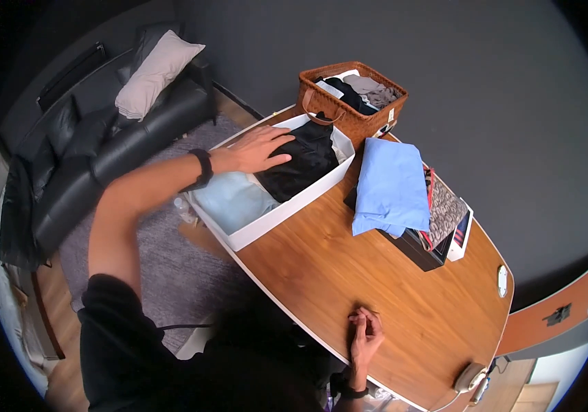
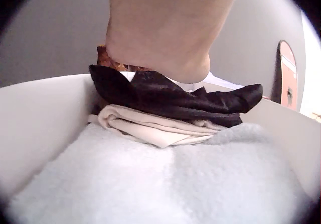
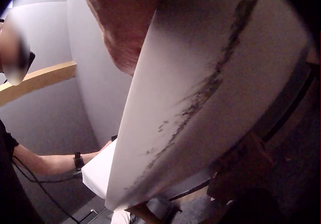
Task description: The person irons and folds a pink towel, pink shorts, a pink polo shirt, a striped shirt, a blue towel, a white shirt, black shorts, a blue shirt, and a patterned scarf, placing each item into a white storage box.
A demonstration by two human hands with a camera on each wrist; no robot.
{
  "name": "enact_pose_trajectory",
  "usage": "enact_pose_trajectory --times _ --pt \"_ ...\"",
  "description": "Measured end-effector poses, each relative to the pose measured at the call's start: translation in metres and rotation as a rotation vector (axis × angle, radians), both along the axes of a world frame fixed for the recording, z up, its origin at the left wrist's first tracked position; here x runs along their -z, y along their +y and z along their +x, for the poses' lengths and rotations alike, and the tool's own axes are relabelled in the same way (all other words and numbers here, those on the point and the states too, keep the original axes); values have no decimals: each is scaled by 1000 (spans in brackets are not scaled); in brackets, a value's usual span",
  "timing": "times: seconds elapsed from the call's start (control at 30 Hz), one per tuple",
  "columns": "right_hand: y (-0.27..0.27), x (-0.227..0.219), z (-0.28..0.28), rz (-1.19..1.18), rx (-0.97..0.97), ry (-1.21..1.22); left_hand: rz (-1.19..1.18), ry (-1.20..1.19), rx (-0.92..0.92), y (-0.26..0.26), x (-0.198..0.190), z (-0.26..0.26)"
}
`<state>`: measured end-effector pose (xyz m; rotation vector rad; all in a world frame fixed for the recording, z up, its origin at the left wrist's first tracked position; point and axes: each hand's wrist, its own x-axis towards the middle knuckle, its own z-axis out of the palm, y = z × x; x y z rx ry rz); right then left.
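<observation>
My left hand (image 1: 256,149) rests with straight fingers on a black garment (image 1: 304,165) in a long white box (image 1: 294,207). A pale blue fleecy cloth (image 1: 232,198) lies in the box's near end, below my left wrist. Between the two, the left wrist view shows a folded cream cloth (image 2: 150,126) under the black garment. My right hand (image 1: 366,336) rests near the front edge of the wooden table (image 1: 314,264), its fingers loosely curled around nothing. In the right wrist view the table's pale underside fills much of the picture.
A wicker basket (image 1: 359,123) of clothes stands behind the white box. To its right, a folded blue shirt (image 1: 391,185) and a patterned cloth (image 1: 445,209) lie on a black box (image 1: 421,254). A round corded device (image 1: 470,378) sits at the table's right end. A sofa (image 1: 150,117) is at left.
</observation>
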<state>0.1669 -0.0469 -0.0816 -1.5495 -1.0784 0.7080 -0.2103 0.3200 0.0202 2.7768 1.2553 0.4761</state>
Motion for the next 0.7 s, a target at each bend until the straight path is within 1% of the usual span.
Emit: enact_pose_trajectory --times 0.1,0.13,0.23,0.37,0.4,0.5,0.53,0.57,0.63,0.7 --pt "-2 -2 -1 -9 9 5 146 179 -8 -7 27 -15" --pt "-2 -1 -1 -13 13 9 149 215 -24 -13 35 -15" --pt "0 0 -2 -6 12 33 229 150 -73 -22 49 -14" --pt "-1 -5 -2 -11 -9 -1 -2 51 -131 -25 51 -11" --pt "-1 -4 -2 -5 -9 5 -90 134 -154 -21 46 -12" --pt "-1 0 -1 3 -8 13 -261 240 -192 -3 0 10" --pt "-1 0 0 -3 -8 7 -138 223 -113 17 -1 14" --pt "-2 0 0 -10 -9 0 -103 232 -66 26 -14 25" --pt "-3 0 -2 -8 3 16 -52 280 32 51 -20 45" --pt "-2 0 -1 -4 6 16 -4 227 106 78 13 60"
